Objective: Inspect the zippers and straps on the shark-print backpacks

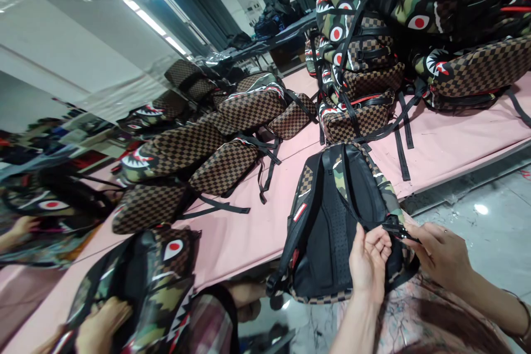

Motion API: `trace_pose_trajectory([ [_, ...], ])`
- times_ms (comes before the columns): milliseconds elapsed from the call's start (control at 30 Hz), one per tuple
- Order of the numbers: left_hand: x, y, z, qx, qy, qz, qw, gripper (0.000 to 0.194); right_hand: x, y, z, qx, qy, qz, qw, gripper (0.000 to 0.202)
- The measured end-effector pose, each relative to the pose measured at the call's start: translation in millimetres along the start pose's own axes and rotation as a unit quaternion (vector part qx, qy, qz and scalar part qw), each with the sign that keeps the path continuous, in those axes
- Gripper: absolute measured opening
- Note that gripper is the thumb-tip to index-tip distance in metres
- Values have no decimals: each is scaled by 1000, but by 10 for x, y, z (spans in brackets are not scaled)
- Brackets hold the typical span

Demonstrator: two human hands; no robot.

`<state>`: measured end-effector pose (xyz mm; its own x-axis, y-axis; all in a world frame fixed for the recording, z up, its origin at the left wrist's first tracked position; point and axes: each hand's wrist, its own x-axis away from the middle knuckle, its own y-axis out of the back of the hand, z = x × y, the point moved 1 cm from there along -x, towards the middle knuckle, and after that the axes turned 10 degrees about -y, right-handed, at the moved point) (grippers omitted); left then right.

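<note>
A backpack with a black padded back, checkered brown edges and camouflage patches lies before me, back panel up, its lower end over the table's edge. My left hand is palm up over its right side, fingers curled inward beside the shoulder strap; whatever they pinch is too small to make out. On the bag's right edge, my right hand grips what look like small black thread snips, their tips close to my left fingertips. Part of the strap end is hidden behind the hands.
A pink-covered table bears piled checkered backpacks at left and a tall stack of shark-face backpacks behind mine. At lower left, a co-worker's hand rests on another backpack. Tiled floor shows at right.
</note>
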<state>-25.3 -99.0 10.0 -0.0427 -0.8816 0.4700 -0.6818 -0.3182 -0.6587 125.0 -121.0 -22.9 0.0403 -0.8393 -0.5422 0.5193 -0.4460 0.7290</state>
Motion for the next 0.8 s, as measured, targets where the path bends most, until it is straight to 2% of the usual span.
trace_pose_trajectory([
  [233, 19, -37, 32, 8, -6, -12, 1000, 44, 0, 14, 37, 38, 3, -31, 999, 23],
  [533, 51, -37, 84, -32, -33, -8, 999, 41, -61, 69, 34, 29, 16, -15, 999, 21],
  [667, 39, -19, 100, -72, -53, 1, 996, 43, -87, 90, 9, -92, -46, 52, 993, 20],
  [733, 22, 42, 85, -142, -89, 10, 986, 40, -89, 84, -20, -197, -92, 101, 971, 19],
  [800, 6, 161, 40, -260, -142, 11, 955, 34, -86, 38, -75, -275, -153, 130, 940, 18],
])
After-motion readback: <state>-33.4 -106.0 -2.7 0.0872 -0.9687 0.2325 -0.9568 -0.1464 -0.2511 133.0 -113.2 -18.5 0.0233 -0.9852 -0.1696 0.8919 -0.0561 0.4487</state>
